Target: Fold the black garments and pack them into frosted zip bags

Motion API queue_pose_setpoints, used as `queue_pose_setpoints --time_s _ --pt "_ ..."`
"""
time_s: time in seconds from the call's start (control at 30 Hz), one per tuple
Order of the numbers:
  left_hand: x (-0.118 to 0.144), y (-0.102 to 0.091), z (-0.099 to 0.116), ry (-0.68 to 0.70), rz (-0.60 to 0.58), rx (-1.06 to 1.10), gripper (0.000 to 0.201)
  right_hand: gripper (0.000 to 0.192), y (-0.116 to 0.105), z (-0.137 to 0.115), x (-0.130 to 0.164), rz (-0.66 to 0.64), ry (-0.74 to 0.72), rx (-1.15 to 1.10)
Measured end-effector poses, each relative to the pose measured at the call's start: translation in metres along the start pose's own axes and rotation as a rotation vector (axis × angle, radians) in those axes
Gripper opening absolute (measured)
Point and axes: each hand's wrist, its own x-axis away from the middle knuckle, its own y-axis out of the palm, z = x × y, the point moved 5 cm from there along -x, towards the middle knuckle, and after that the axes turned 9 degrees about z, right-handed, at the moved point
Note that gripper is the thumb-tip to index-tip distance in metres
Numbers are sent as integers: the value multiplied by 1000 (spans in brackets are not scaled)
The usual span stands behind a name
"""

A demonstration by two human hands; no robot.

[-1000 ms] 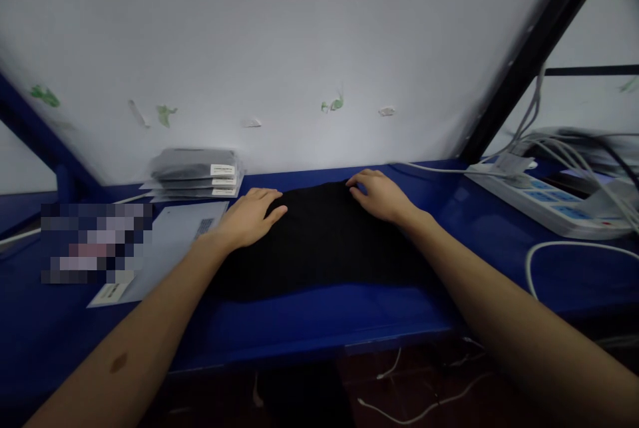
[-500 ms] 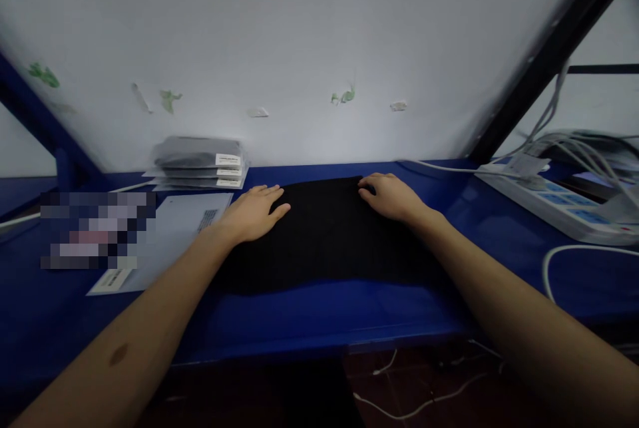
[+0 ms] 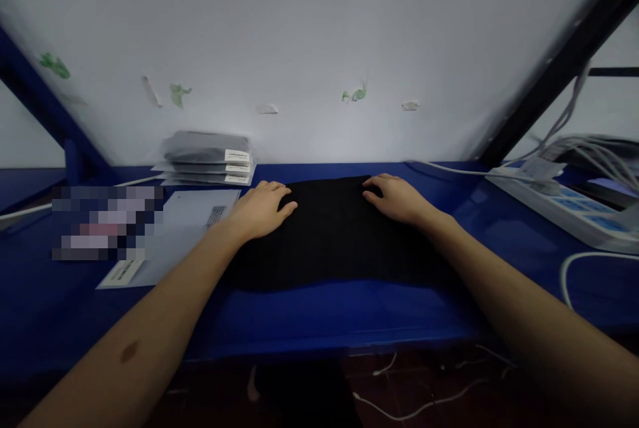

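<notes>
A black piece of folded fabric (image 3: 329,235) lies flat on the blue table (image 3: 319,315), its exact kind not clear. My left hand (image 3: 264,208) rests on its far left side, fingers stretched forward and thumb apart. At the far right corner, my right hand (image 3: 397,198) touches the fabric with slightly bent fingers, a gap showing between thumb and forefinger. Neither hand grips the cloth. Left of my left hand lies a flat clear plastic bag (image 3: 184,221) with printed labels.
Several bagged dark items (image 3: 210,155) are stacked against the white wall (image 3: 319,48). A blurred-out object (image 3: 107,223) lies at left. On the right sit a white power strip (image 3: 564,205) and cables (image 3: 589,148). More white cables (image 3: 419,408) trail on the floor.
The whole view has shifted slightly, so everything on the table appears a little further right. Both hands stay in nearly the same places on the fabric.
</notes>
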Motion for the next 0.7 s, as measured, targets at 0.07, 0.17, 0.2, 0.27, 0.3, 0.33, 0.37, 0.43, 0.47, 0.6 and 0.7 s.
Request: queue_pose_setpoints --time_s 0.07,0.17,0.2,0.27,0.3,0.33,0.37,0.43,0.47,0.6,0.7 --pt "0 1 0 -4 -8 1 53 39 0 -1 1 -1 -8 3" --pt "1 1 0 -14 -15 8 56 39 0 -2 1 -6 -10 12" --pt "2 1 0 -21 -18 13 56 39 -1 -2 1 -9 -11 14" --pt "3 1 1 -32 -30 27 57 39 -1 -3 1 -14 -18 15" --pt "3 1 1 -37 -37 32 58 39 -1 -4 2 -15 -23 15" --pt "4 1 2 -40 -45 35 59 38 -2 -4 2 -17 -29 15" --pt "4 1 2 -41 -50 35 60 38 -2 -5 3 -18 -33 14" --pt "3 2 2 -44 -55 32 61 37 -2 -5 3 -21 -35 14" --pt "3 2 2 -44 -53 30 61 37 -2 -5 4 -22 -31 15" --pt "3 2 1 -29 -36 33 57 39 1 -2 4 -22 -11 18" --pt "4 2 2 -29 -36 29 56 40 2 -1 3 -16 -13 -1"
